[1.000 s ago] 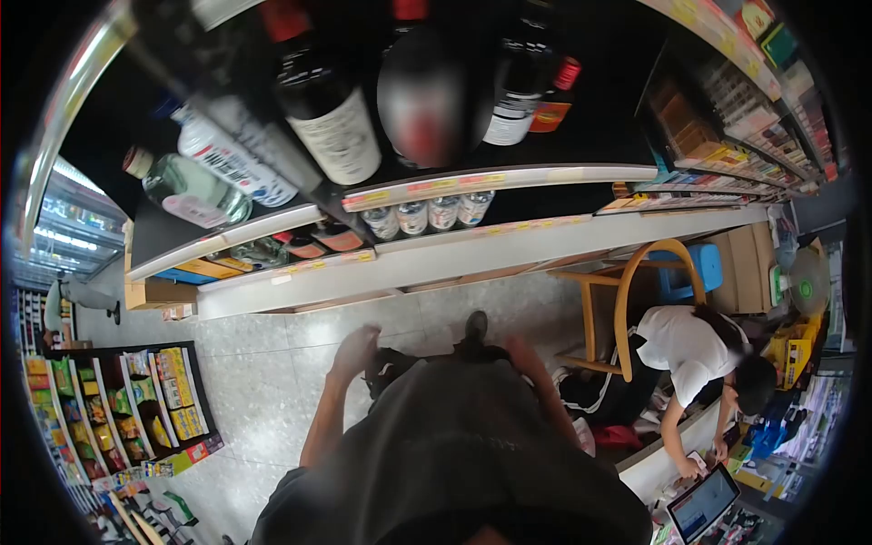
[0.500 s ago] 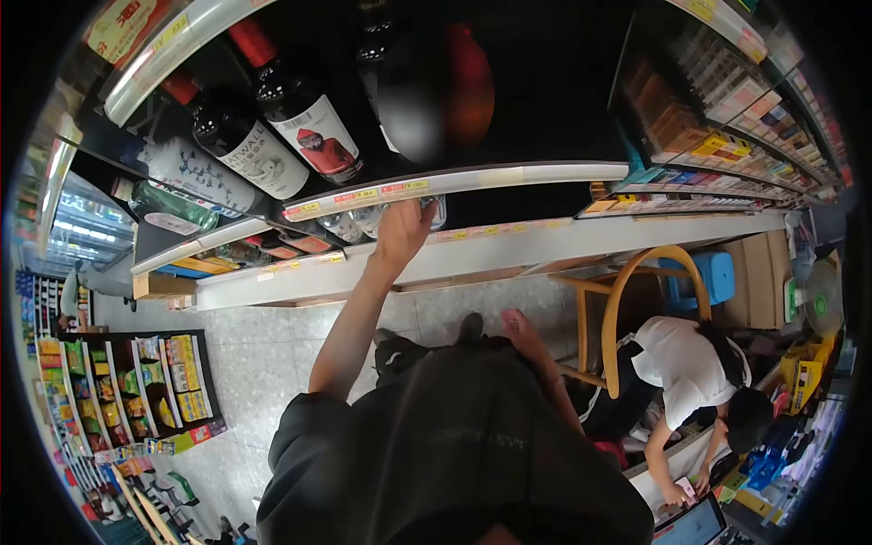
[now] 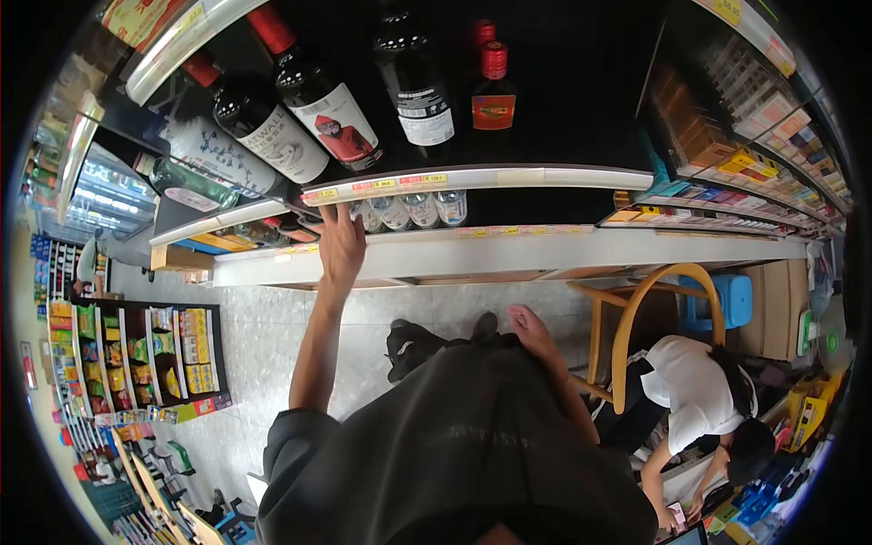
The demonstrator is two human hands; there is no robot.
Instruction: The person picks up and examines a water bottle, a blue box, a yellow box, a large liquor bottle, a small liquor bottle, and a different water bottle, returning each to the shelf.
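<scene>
My left hand (image 3: 341,245) is at the front edge of the shelf (image 3: 545,178), under the price tags, fingers apart and pointing to the shelf, with nothing seen in it. Right of its fingers, small clear bottles (image 3: 421,210) stand on the lower level. Above are a dark wine bottle with a red hooded figure on its label (image 3: 338,125), another dark bottle (image 3: 415,86) and a small red-capped bottle (image 3: 493,95). My right hand (image 3: 530,327) hangs beside my body over the floor, its fingers curled; whether it holds anything is hidden.
A wooden chair (image 3: 623,341) and a blue stool (image 3: 729,302) are to the right. Near them a person in a white top (image 3: 693,386) bends over a counter with a phone in hand. A snack rack (image 3: 145,359) stands at the left, past the tiled floor (image 3: 263,350).
My left hand has moved left along the shelf edge, and its fingers have spread. The blurred dark and red shapes on the shelf now show as clear bottles. My right hand still hangs beside my body.
</scene>
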